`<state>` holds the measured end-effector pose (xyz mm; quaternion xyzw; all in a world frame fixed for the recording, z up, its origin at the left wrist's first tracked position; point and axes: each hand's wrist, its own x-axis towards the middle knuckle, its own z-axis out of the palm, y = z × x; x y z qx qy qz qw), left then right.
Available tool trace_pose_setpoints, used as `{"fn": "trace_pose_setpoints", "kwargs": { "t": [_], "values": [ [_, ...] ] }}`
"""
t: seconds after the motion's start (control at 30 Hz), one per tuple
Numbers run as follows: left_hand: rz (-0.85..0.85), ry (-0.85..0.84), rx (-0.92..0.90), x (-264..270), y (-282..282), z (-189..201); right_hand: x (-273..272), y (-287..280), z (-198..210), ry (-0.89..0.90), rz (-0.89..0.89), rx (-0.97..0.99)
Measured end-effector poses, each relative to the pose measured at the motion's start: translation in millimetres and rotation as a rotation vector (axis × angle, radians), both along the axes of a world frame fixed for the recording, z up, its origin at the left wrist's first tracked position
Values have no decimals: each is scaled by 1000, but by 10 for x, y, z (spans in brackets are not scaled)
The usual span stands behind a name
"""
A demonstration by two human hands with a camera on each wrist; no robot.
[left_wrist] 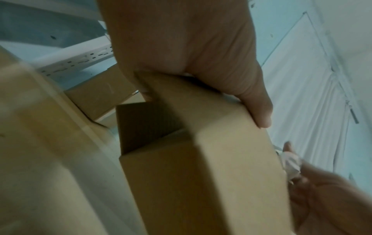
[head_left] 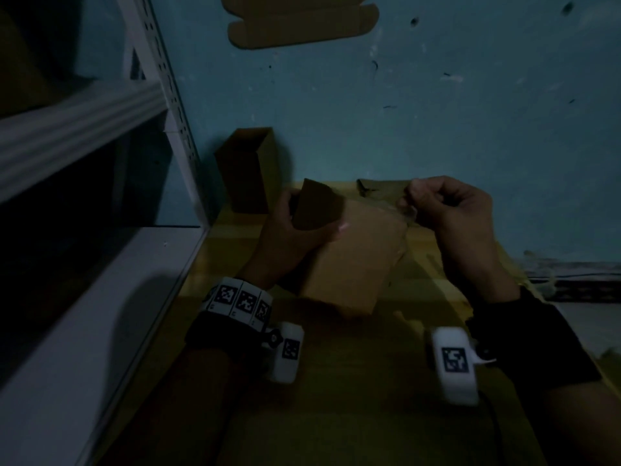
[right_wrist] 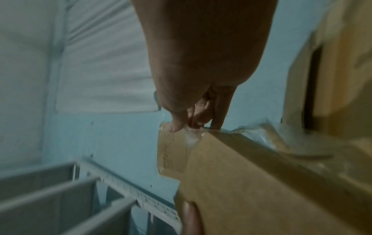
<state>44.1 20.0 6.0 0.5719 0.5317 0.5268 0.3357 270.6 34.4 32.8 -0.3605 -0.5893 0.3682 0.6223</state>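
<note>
Two hands are at work on one cardboard box (head_left: 356, 260). The left hand (head_left: 289, 237) grips the box at its far end, thumb on the near face and fingers wrapped round the side, and holds it tilted above the yellow surface (head_left: 369, 381). One flap (head_left: 319, 206) stands open right beside the left fingers, and the left wrist view shows the dark inside of the box behind it.

The right hand (head_left: 453, 210) is closed in a pinch on one strip of clear tape (head_left: 408, 210). The strip sits at the box corner nearest that hand. In the right wrist view the thumb and fingertips press together on the tape, which is partly stuck to the cardboard and wrinkled.

A second box (head_left: 248, 169) stands upright and open-topped just beyond the left hand. One flat cardboard cutout (head_left: 302, 21) lies well beyond both hands against the blue surface. That makes two boxes and one flat piece.

One white shelf rack (head_left: 84, 119) stands on the outer side of the left hand.
</note>
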Motion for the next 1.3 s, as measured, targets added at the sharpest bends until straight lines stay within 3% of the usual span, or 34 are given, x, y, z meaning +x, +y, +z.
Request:
{"fn": "trace_pose_setpoints", "kwargs": {
  "t": [0.2,0.73,0.83,1.03,1.3],
  "values": [
    [17,-96,52,-76,-21,78,129,35,-40,20,-109,-73],
    [-49,-98,129,-115,-7,78,117,44,-15,-111,-23,-46],
    [-47,-82,137,-123,4,73,102,-35,6,-224,-58,81],
    [-15,-62,110,-115,16,48,64,-32,-39,-656,-147,356],
    [-115,-70,-21,-26,-5,1,88,74,-186,-742,-256,581]
  ]
}}
